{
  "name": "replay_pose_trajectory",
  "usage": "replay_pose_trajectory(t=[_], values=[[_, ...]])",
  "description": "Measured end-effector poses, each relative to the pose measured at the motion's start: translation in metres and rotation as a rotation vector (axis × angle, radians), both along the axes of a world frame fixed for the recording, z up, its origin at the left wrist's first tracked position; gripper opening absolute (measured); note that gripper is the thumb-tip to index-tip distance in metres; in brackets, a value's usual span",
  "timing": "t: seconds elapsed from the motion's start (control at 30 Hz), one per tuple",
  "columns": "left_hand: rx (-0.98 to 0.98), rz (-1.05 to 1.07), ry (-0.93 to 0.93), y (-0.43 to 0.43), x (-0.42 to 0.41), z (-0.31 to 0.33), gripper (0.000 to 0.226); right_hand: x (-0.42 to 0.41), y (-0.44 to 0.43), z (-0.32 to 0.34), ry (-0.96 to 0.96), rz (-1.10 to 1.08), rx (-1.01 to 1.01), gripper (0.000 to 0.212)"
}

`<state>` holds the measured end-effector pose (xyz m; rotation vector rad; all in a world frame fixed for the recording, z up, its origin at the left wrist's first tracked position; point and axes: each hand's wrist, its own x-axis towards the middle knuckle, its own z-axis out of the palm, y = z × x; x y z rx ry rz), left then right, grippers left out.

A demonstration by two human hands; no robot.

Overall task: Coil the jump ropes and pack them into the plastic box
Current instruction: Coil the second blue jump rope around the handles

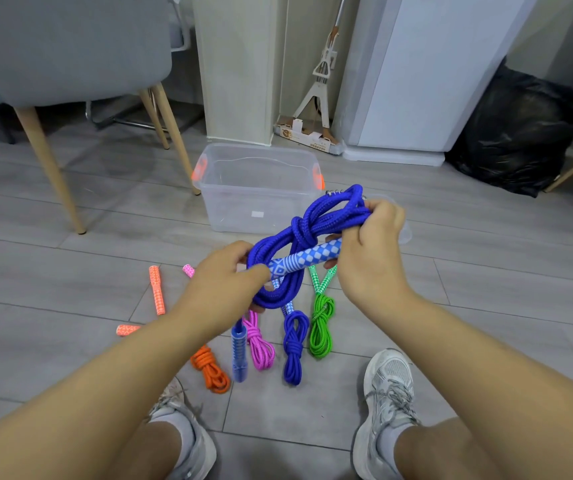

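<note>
One view only, from the head camera, looking down past both forearms. Both hands hold a blue jump rope (298, 233) in the air, just in front of the plastic box (229, 209), which stands open on the floor with no rope in it. The left hand (222, 278) pinches the near end of the patterned handle (307, 259) together with the lower loops, thumb on top. The fingers of the right hand (371, 237) are curled tight round the far end of the bundle. A wrap of rope is knotted about the middle of the coil.

The risk, as I judge it, lies in that wrap: it looks loose, and if either hand lets go early the loops may spring apart. The second handle (239, 351) appears to hang free below the left hand and could snag on the box rim as the bundle goes in.

Four coiled ropes lie on the grey plank floor (70, 271) near the shoes: an orange rope (210, 370), a pink rope (259, 344), a second blue rope (293, 344) and a green rope (321, 327). Behind stand a grey chair (70, 46), a mop (319, 81) and a black bag (513, 133).
</note>
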<state>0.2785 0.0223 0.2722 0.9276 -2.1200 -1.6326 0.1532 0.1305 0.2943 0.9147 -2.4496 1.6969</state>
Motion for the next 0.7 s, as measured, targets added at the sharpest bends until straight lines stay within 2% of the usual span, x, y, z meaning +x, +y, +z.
replay_pose_trajectory(t=[0.07, 0.17, 0.23, 0.37, 0.43, 0.53, 0.57, 0.63, 0.7], values=[[0.176, -0.064, 0.013, -0.003, 0.002, 0.006, 0.034, -0.005, 0.004, 0.0, -0.088, 0.009, 0.002, 0.014], [0.217, -0.148, -0.018, -0.01, 0.006, 0.007, 0.054, -0.01, 0.006, -0.001, -0.206, 0.042, 0.003, 0.01], [0.112, -0.177, -0.049, -0.015, 0.01, 0.003, 0.057, -0.014, 0.008, -0.003, -0.199, 0.075, 0.043, 0.011], [-0.219, -0.258, -0.124, -0.022, 0.018, -0.005, 0.05, -0.026, 0.019, -0.008, 0.064, 0.138, 0.351, 0.019], [-0.336, -0.257, -0.181, -0.024, 0.019, -0.008, 0.04, -0.028, 0.022, -0.009, 0.118, 0.154, 0.407, 0.022], [-0.523, -0.245, -0.254, -0.029, 0.02, -0.012, 0.026, -0.031, 0.025, -0.003, 0.0, 0.134, 0.331, 0.015], [-0.529, -0.245, -0.273, -0.03, 0.02, -0.012, 0.025, -0.031, 0.027, -0.001, -0.026, 0.131, 0.315, 0.014], [-0.503, -0.254, -0.313, -0.03, 0.021, -0.011, 0.027, -0.031, 0.032, 0.003, -0.039, 0.183, 0.277, 0.03], [-0.611, -0.296, -0.415, -0.027, 0.02, -0.01, 0.029, -0.027, 0.034, 0.007, -0.036, 0.281, 0.252, 0.063]])
